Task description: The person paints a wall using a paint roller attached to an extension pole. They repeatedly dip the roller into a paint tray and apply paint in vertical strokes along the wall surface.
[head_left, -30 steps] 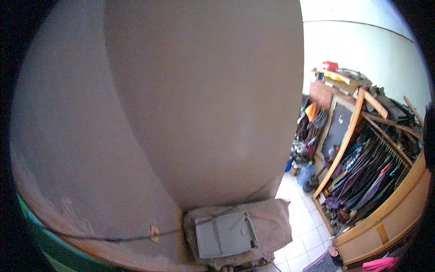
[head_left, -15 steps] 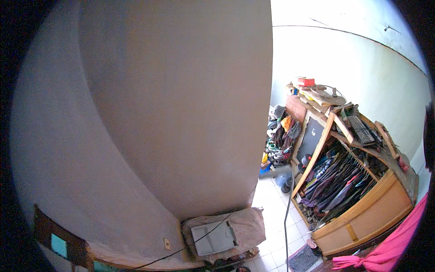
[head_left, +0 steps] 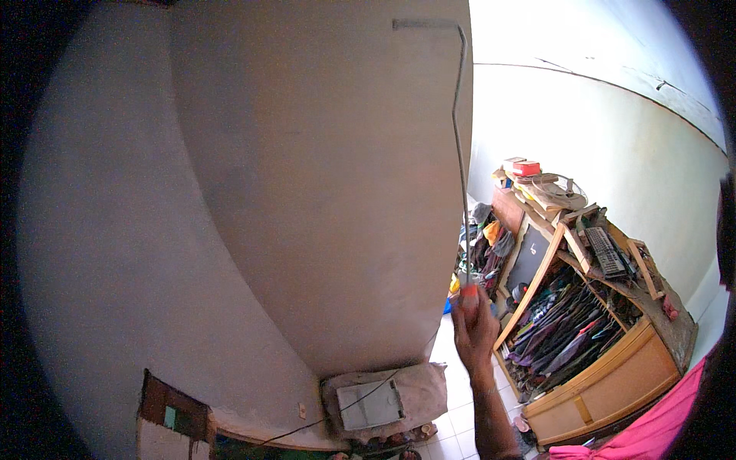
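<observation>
My right hand (head_left: pixel 475 331) reaches up right of centre, its fingers wrapped around the red handle of a long-rodded paint roller (head_left: pixel 464 184). From the hand the thin bent grey rod rises steeply, and its narrow roller head (head_left: pixel 425 24) lies sideways near the top, in front of the brownish-grey wall (head_left: pixel 307 176). Whether the head touches the wall, I cannot tell. My left hand is out of view.
Low by the wall stands a cloth-covered surface (head_left: pixel 425 387) bearing a grey-white panel (head_left: pixel 371 405), with a dark cable (head_left: pixel 326 419) crossing it. At right, a wooden wardrobe (head_left: pixel 613 383) holds hanging clothes; a keyboard (head_left: pixel 604 251) and clutter sit on top. Pink cloth (head_left: pixel 659 422) hangs nearby.
The paint roller has risen from low beside the wall's edge to near the top. My right hand has come into view holding its handle. The view has shifted slightly.
</observation>
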Available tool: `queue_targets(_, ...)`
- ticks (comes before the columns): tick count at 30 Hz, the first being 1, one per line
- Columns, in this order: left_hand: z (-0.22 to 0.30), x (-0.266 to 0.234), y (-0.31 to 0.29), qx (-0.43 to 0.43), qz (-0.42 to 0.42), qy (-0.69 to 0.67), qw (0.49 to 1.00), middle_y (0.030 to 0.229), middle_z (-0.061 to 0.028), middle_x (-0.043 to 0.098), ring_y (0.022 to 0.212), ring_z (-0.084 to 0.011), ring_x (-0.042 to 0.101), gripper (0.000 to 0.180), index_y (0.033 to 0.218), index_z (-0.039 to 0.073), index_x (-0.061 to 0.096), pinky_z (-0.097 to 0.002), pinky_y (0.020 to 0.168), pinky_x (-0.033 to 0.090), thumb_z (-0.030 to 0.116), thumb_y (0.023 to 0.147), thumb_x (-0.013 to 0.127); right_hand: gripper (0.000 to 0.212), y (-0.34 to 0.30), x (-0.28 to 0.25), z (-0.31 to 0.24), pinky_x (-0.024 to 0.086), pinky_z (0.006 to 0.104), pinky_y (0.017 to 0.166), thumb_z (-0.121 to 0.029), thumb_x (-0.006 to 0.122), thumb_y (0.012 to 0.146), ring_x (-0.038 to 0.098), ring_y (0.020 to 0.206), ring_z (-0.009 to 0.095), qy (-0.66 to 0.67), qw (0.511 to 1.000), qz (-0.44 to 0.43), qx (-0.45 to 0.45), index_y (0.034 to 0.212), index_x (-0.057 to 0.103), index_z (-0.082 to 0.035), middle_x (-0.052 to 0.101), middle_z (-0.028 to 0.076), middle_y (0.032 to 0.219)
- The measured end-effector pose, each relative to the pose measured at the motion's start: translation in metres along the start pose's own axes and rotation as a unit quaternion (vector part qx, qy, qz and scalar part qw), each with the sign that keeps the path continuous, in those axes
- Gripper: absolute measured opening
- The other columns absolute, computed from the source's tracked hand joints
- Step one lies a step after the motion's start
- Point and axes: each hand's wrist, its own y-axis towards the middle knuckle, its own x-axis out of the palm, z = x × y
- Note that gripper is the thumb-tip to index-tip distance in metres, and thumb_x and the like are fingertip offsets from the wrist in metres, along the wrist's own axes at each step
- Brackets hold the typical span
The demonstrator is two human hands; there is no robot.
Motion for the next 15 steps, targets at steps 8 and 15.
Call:
queue_targets(8, 0.006, -0.016, -0.017, 0.003, 0.046, 0.109, 0.993, 0.092, -0.009, 0.062, 0.071, -0.0225, 0.057, 0.027, 0.106, 0.006, 0.06, -0.041, 0.069, 0.051, 0.032, 0.099, 0.059, 0.062, 0.137, 0.021, -0.04, 0.052, 0.0407, 0.062, -0.022, 0.06, 0.097, 0.07, 0.068, 0.029, -0.005, 0.999, -0.003, -0.033, 0.151, 0.032, -0.009, 0.069, 0.024, 0.081)
queue_targets(15, 0.008, -0.026, -0.024, -0.011, 0.048, 0.114, 0.992, 0.092, -0.0096, 0.062, 0.072, -0.0234, 0.058, 0.027, 0.106, 0.006, 0.061, -0.0413, 0.07, 0.051, 0.032, 0.098, 0.059, 0.063, 0.174, 0.045, -0.022, 0.051, 0.0393, 0.057, -0.026, 0.057, 0.099, 0.069, 0.063, 0.032, -0.011, 0.998, -0.01, -0.063, 0.153, 0.03, -0.01, 0.066, 0.024, 0.074)
